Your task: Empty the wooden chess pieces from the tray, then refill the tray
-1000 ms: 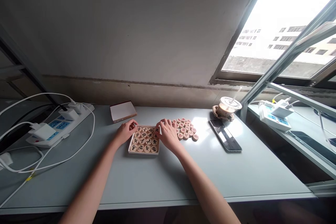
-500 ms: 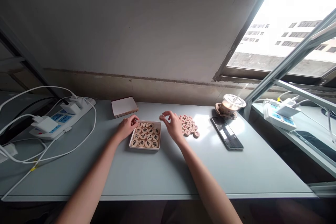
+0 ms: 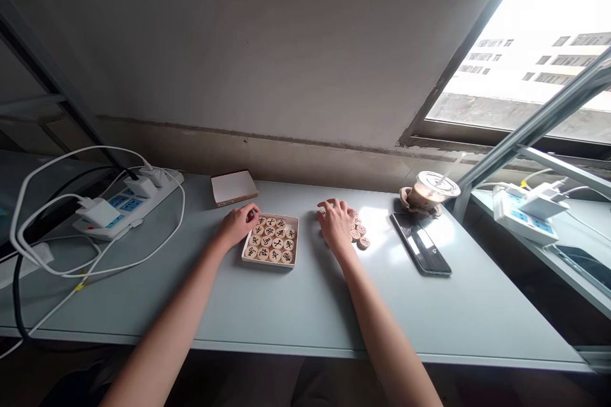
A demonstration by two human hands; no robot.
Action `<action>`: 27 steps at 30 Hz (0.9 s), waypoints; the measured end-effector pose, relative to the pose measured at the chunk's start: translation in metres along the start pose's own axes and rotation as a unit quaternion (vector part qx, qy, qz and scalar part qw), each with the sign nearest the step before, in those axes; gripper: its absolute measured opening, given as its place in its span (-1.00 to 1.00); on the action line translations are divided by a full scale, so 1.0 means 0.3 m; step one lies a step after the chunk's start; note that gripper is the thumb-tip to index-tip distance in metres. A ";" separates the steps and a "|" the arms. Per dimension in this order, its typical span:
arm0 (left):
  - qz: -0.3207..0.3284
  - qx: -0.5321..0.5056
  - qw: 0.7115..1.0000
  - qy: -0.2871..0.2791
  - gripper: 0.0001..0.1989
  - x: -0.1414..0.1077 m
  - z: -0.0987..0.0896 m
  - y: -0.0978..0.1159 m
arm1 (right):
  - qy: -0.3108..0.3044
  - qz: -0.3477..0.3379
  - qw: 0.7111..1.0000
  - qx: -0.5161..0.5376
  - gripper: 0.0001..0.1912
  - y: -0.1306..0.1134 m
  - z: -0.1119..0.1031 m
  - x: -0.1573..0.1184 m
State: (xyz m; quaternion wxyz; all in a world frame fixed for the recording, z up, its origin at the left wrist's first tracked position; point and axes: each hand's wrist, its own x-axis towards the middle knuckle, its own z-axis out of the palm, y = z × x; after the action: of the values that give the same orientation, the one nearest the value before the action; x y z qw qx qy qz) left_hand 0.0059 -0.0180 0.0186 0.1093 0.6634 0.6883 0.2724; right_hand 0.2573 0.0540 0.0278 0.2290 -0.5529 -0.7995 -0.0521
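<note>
A shallow white box (image 3: 270, 266) on the desk holds rows of round wooden pieces (image 3: 277, 243) with black characters. At the box's upper left corner is my left hand (image 3: 240, 224), its fingers curled together; whether they pinch the rim or a piece is hidden. To the right of the box, my right hand (image 3: 337, 222) is spread palm down over a cluster of round pieces with red characters (image 3: 363, 243), partly covering them. No piece shows lifted between its fingers.
Behind the box lies an open box lid (image 3: 234, 188). A phone (image 3: 421, 244) and a drink cup in a carrier (image 3: 429, 194) stand at the right. Power strips (image 3: 128, 206) with looping white cables (image 3: 179, 222) fill the left side.
My right hand has moved right, from beside the box to over the red pieces, and has opened; the piece it pinched no longer shows. The view has shifted slightly.
</note>
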 end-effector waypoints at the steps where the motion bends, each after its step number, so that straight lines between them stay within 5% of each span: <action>1: 0.001 0.015 1.000 0.006 -0.84 0.000 -0.001 0.002 | 0.001 -0.013 1.000 0.016 -0.77 -0.009 -0.014 -0.003; 7: -0.001 0.031 0.999 0.020 -0.84 0.002 -0.004 -0.002 | -0.077 -0.202 0.974 0.068 -0.74 -0.120 -0.077 -0.057; 18: 0.010 0.044 0.999 0.023 -0.83 -0.001 0.007 -0.012 | -0.113 -0.149 0.965 0.183 -0.78 -0.111 -0.078 -0.047; 22: 0.011 0.040 0.999 0.014 -0.81 0.000 0.003 -0.009 | -0.096 -0.070 0.966 0.229 -0.80 -0.066 -0.087 -0.023; 27: 0.014 0.034 0.999 0.014 -0.80 0.003 0.004 -0.010 | -0.109 -0.018 0.986 0.126 -0.87 0.019 -0.077 -0.005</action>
State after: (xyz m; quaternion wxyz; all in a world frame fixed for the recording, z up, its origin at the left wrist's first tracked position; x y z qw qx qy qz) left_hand 0.0039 -0.0169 0.0162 0.0731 0.6725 0.6892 0.2596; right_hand 0.2699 0.0471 0.0469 0.2074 -0.5075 -0.8295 0.1060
